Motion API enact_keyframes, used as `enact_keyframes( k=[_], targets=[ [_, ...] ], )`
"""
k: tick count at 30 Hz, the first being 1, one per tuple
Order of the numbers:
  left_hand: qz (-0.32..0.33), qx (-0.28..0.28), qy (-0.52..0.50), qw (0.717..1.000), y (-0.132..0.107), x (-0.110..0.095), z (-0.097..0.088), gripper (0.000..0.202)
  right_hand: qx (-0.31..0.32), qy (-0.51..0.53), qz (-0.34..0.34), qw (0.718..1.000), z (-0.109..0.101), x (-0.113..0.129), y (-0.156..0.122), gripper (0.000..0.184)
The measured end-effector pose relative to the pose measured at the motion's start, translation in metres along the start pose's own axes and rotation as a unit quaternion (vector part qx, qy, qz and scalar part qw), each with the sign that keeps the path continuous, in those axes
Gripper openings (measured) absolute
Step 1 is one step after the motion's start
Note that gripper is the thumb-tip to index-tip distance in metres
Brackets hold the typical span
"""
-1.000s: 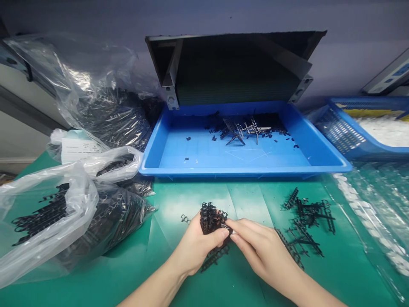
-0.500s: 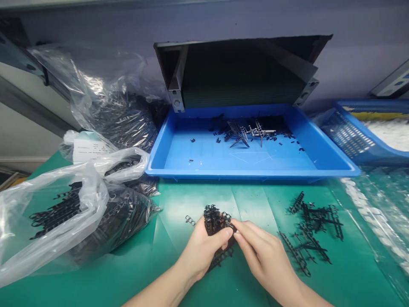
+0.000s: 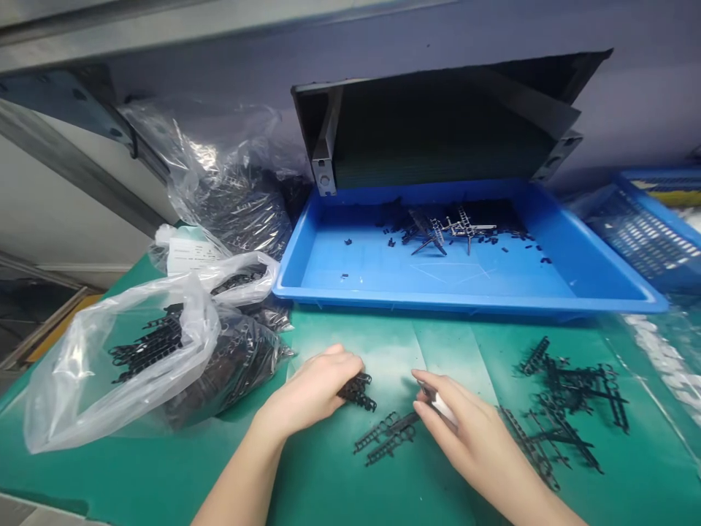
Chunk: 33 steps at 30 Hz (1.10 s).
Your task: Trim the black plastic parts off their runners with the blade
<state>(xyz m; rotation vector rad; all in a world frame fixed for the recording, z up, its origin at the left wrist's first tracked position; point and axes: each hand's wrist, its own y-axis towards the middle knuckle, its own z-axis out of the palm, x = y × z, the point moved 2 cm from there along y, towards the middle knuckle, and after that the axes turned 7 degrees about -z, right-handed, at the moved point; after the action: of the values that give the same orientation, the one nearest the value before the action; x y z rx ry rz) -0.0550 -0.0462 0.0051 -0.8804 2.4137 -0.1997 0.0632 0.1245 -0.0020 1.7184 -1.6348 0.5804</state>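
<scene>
My left hand is closed over a bunch of black plastic strips with small rings along them, low over the green mat. Most of the bunch is hidden under the palm. My right hand is curled around a small white and dark object, mostly covered by the fingers, so its kind is unclear. Between the hands a few loose ringed black strips lie on the mat, one end close to my right fingertips. A pile of similar black pieces lies right of my right hand.
A blue tray with black scraps and pieces stands behind the hands, below a dark wall opening. At left are an open clear bag of black strips and another filled bag. A blue basket stands at right.
My hands have moved apart. The left has gone left and turned palm down with the bunch; the loose strips between the hands now show more. The view has shifted a little.
</scene>
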Motion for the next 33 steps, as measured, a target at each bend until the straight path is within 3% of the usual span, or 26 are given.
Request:
enact_keyframes(
  k=[5, 9, 11, 13, 15, 17, 19, 21, 24, 27, 33],
  targets=[
    [0.063, 0.002, -0.045, 0.997, -0.002, -0.017, 0.004, 0.032, 0.066, 0.071, 0.072, 0.993, 0.007, 0.003, 0.002, 0.025],
    [0.141, -0.036, -0.093, 0.985, -0.006, -0.027, 0.008, 0.025, 0.137, 0.154, 0.181, 0.962, 0.009, 0.006, 0.004, 0.021],
    [0.144, -0.091, -0.143, 0.975, -0.006, -0.027, 0.011, 0.024, 0.136, 0.222, 0.231, 0.938, 0.009, 0.006, 0.003, 0.023],
    [0.089, -0.184, -0.232, 0.951, -0.004, -0.023, 0.015, 0.018, 0.112, 0.292, 0.271, 0.910, 0.009, 0.003, 0.003, 0.025],
    [-0.038, -0.261, -0.353, 0.898, -0.001, -0.018, 0.023, 0.011, 0.084, 0.354, 0.291, 0.885, 0.010, 0.000, 0.003, 0.029],
    [-0.143, -0.258, -0.492, 0.819, 0.003, -0.019, 0.036, 0.017, 0.054, 0.391, 0.284, 0.874, 0.012, -0.001, 0.003, 0.034],
    [-0.171, -0.194, -0.618, 0.742, 0.006, -0.030, 0.048, 0.025, 0.041, 0.395, 0.271, 0.877, 0.014, 0.001, 0.002, 0.036],
    [-0.161, -0.133, -0.702, 0.681, 0.006, -0.045, 0.055, 0.029, 0.041, 0.361, 0.245, 0.899, 0.016, 0.005, 0.001, 0.034],
    [-0.168, -0.086, -0.760, 0.622, 0.004, -0.058, 0.056, 0.032, 0.057, 0.271, 0.186, 0.943, 0.017, 0.011, -0.002, 0.029],
    [-0.172, -0.085, -0.768, 0.611, 0.001, -0.057, 0.050, 0.034, 0.065, 0.180, 0.133, 0.972, 0.012, 0.010, -0.004, 0.030],
    [-0.136, -0.040, -0.742, 0.655, 0.002, -0.051, 0.042, 0.024, -0.005, 0.108, 0.052, 0.993, -0.009, 0.004, -0.004, 0.020]
  ],
)
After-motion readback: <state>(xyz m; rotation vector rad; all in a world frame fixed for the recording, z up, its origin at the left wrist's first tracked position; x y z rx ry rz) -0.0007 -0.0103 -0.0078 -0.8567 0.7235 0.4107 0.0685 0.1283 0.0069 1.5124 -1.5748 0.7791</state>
